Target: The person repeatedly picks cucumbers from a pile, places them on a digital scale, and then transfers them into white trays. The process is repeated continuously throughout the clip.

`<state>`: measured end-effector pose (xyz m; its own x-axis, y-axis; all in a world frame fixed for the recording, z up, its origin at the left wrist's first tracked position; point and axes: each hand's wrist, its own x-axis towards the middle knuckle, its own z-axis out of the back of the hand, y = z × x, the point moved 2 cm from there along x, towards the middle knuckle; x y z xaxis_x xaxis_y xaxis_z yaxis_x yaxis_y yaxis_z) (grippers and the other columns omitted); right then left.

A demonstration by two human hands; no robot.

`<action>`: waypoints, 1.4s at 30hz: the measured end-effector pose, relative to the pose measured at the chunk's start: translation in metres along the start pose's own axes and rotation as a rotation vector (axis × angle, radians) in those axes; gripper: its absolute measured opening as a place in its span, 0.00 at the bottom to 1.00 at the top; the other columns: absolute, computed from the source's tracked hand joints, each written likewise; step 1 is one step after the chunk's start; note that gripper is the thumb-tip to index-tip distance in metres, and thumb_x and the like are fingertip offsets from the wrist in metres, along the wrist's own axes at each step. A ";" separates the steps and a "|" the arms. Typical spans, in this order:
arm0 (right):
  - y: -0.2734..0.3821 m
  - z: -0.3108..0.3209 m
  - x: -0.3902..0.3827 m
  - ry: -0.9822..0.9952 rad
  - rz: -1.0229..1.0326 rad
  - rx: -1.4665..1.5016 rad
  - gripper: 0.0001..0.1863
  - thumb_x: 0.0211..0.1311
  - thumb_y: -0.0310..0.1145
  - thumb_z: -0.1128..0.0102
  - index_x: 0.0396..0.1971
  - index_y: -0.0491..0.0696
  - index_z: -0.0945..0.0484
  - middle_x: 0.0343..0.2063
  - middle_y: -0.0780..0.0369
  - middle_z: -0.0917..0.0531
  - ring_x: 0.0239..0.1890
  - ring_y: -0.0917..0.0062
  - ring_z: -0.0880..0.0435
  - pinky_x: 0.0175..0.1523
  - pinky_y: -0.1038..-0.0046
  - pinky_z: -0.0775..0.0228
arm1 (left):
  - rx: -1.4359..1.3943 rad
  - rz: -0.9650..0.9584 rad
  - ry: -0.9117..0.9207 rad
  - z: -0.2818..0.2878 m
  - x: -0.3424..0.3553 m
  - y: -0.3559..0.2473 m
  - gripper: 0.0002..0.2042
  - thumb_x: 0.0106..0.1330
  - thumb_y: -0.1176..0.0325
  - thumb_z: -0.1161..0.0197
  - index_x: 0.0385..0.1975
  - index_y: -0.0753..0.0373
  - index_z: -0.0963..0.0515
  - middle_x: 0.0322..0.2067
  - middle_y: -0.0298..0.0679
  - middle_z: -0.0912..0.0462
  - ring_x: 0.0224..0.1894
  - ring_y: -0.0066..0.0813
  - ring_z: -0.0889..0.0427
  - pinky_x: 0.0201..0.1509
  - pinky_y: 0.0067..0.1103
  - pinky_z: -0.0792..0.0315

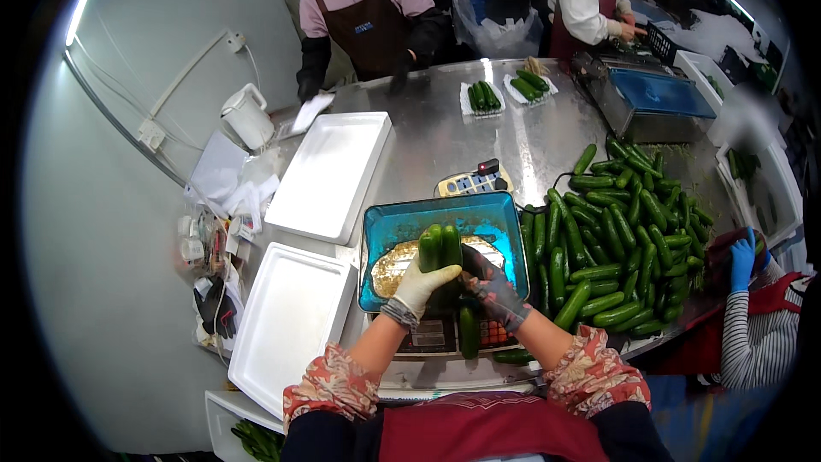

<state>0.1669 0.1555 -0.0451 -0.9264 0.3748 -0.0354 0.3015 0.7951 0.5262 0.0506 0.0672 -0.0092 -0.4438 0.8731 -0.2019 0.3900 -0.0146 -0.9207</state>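
Observation:
My left hand (418, 287), in a pale glove, is wrapped round a small bunch of cucumbers (439, 245) held upright above a blue tray (369, 278). My right hand (496, 293), in a dark glove, presses against the right side of the same bunch; its fingertips are partly hidden. The tray sits on a weighing scale (428, 335), whose front panel with red-orange keys shows below my hands. Across that panel lies a single cucumber (469, 333). The tray's floor is wet and stained, with a pale patch.
A large cucumber pile (611, 244) covers the table's right side. Two white foam boxes (329, 173) stand left. Further back are packed cucumber trays (483, 98), a power strip (473, 182) and a wrapping machine (647, 98). Co-workers stand across the table and at right; one wears blue gloves (743, 260).

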 end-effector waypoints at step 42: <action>-0.096 0.020 -0.109 0.218 -0.554 -1.617 0.26 0.52 0.48 0.42 0.45 0.45 0.28 0.35 0.51 0.20 0.39 0.61 0.20 0.44 0.64 0.29 | 0.297 -0.265 -0.362 0.093 -0.081 0.003 0.23 0.62 0.78 0.49 0.59 0.68 0.39 0.50 0.44 0.29 0.50 0.26 0.28 0.57 0.19 0.35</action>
<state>0.2435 0.0472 -0.1088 -0.8862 0.0680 -0.4583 -0.4272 -0.5030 0.7513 0.0129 -0.0488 -0.0271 -0.7664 0.6423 -0.0035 0.0051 0.0006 -1.0000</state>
